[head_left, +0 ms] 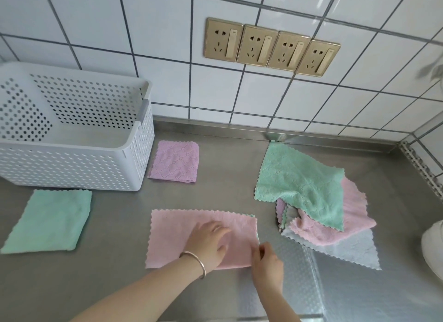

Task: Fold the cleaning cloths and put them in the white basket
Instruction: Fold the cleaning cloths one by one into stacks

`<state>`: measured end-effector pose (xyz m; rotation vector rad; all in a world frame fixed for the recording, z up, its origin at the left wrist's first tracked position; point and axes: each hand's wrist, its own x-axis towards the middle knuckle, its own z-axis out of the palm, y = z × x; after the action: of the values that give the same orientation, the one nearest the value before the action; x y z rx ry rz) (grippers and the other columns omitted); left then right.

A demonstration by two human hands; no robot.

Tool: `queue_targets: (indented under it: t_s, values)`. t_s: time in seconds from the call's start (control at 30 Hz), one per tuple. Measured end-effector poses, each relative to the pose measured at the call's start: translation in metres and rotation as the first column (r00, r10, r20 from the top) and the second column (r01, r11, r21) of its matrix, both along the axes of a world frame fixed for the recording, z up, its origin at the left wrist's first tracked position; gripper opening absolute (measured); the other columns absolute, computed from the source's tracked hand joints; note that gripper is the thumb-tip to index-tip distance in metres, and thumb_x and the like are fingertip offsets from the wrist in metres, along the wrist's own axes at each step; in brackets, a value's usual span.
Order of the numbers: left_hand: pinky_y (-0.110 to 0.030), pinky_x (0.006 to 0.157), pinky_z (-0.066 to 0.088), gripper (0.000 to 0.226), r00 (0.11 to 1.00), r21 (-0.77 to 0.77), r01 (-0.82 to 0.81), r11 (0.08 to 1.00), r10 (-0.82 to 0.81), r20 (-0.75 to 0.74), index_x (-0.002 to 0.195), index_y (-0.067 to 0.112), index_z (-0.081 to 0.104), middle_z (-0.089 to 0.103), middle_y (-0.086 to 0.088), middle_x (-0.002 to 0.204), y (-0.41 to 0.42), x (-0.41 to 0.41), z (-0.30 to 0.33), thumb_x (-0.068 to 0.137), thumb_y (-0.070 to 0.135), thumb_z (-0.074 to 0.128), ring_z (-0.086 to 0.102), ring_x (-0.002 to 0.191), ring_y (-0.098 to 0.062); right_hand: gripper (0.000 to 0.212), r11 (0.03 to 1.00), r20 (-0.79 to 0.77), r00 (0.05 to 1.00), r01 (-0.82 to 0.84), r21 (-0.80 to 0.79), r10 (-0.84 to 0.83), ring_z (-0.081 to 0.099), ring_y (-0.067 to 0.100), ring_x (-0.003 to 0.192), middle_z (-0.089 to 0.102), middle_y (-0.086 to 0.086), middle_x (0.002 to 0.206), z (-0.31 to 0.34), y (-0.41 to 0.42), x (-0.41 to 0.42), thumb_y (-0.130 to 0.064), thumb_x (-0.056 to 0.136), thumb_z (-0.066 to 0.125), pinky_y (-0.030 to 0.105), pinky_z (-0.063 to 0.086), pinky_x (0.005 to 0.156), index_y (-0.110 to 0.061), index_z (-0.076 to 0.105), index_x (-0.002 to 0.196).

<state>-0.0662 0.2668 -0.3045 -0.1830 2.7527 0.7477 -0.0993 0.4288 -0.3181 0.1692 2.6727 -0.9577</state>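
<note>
The two forearms entered from the lower edge, a bangle (195, 261) on the left wrist; the left hand (208, 242) lay flat, fingers straight, pressing the middle of the pink cloth (172, 235) on the steel desk (223, 178); the grip of the right hand (267, 264) was closed on that cloth's lower right corner, thumb and fingers pinching the edge. The cloth lay as a long rectangle, judged already folded once; the step in hand was judged to be the second fold, right end over to left.

To do it well: the left palm should hold the centre line as a hinge; the pinched corner should be carried across low and laid edge to edge; the scalloped borders should be matched before smoothing.

A folded green cloth (50, 222) lay left, just in front of the white basket (79, 163); a folded lilac cloth (175, 161) lay just beside the basket's right wall; no cloth showed inside the basket; a loose pile (318, 206) of unfolded cloths waited to the right, apart from the work.
</note>
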Motion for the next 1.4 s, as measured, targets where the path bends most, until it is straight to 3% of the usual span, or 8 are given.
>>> queue_targets:
  t_s: [0.13,0.3,0.7,0.93,1.0,1.07,1.23,1.4]
  values:
    - [-0.027,0.101,0.037,0.031,0.976,0.451,-0.218,0.866,0.208,0.072,0.113,0.026,0.061,0.059,0.004,0.123,0.021,-0.014,0.030,0.093,0.036,0.040,0.053,0.115,-0.012,0.038,0.992,-0.225,0.966,-0.130,-0.009,0.124,0.045,0.018,0.051,0.045,-0.010,0.051,0.013,-0.011,0.006,-0.029,0.092,0.055,0.024,0.028,0.046,-0.027,0.035,0.060]
    - [-0.029,0.067,0.039,0.039,0.854,0.556,-0.519,0.649,0.409,0.320,0.054,0.020,0.054,0.058,-0.011,0.065,0.007,-0.025,0.049,0.083,0.046,0.052,0.052,0.067,-0.018,0.015,0.900,-0.530,0.742,-0.422,0.105,0.410,0.042,0.014,0.038,0.048,-0.006,0.048,0.029,-0.041,0.010,-0.026,0.074,0.048,0.021,0.024,0.037,-0.016,0.050,0.064]
    - [-0.028,0.058,0.027,0.035,0.724,0.506,-0.675,0.537,0.616,0.312,0.056,0.018,0.040,0.039,-0.001,0.062,-0.074,0.017,0.040,0.090,0.014,0.049,0.036,0.062,-0.017,0.013,0.658,-0.668,0.378,-0.719,0.225,0.641,0.041,0.012,0.044,0.047,-0.003,0.050,0.027,-0.121,0.052,-0.020,0.066,0.053,0.017,0.014,0.046,-0.014,0.051,0.054]
    - [-0.032,0.076,0.041,0.022,0.602,0.469,-0.792,0.391,0.630,0.491,0.079,0.033,0.048,0.054,-0.006,0.086,-0.095,0.041,0.034,0.095,0.041,0.036,0.048,0.078,-0.019,0.022,0.514,-0.666,0.211,-0.805,0.297,0.715,0.043,0.012,0.051,0.050,-0.002,0.057,0.020,-0.144,0.074,-0.022,0.066,0.053,0.020,0.025,0.039,-0.020,0.032,0.068]
    - [-0.029,0.078,0.039,0.040,0.581,0.472,-0.807,0.354,0.619,0.529,0.110,0.025,0.057,0.061,-0.013,0.108,-0.101,0.047,0.034,0.093,0.054,0.034,0.053,0.087,-0.021,0.022,0.467,-0.646,0.175,-0.827,0.313,0.743,0.045,0.012,0.052,0.051,-0.002,0.059,0.016,-0.149,0.076,-0.022,0.063,0.052,0.019,0.027,0.037,-0.019,0.032,0.070]
    - [-0.025,0.072,0.041,0.038,0.638,0.494,-0.767,0.409,0.571,0.517,0.121,0.023,0.052,0.062,-0.010,0.111,-0.106,0.052,0.032,0.092,0.047,0.042,0.059,0.092,-0.021,0.021,0.420,-0.627,0.151,-0.854,0.306,0.764,0.046,0.012,0.055,0.052,-0.002,0.061,0.012,-0.153,0.076,-0.023,0.060,0.052,0.020,0.032,0.037,-0.019,0.035,0.071]
    - [-0.026,0.063,0.039,0.017,0.709,0.472,-0.704,0.530,0.563,0.425,0.076,0.017,0.059,0.056,-0.002,0.070,-0.121,0.055,0.021,0.090,0.022,0.052,0.051,0.068,-0.019,0.021,0.366,-0.631,0.125,-0.891,0.268,0.765,0.045,0.013,0.070,0.056,-0.001,0.074,0.010,-0.152,0.074,-0.029,0.064,0.058,0.018,0.035,0.053,-0.017,0.055,0.081]
    - [-0.028,0.056,0.032,0.018,0.716,0.277,-0.698,0.661,0.649,0.257,0.068,0.019,0.054,0.053,0.000,0.065,-0.133,0.052,0.006,0.086,0.021,0.051,0.047,0.071,-0.023,0.037,0.598,-0.493,0.413,-0.739,0.310,0.766,0.052,0.014,0.082,0.061,-0.006,0.095,0.000,-0.136,0.063,-0.041,0.070,0.053,0.022,0.039,0.069,-0.023,0.053,0.103]
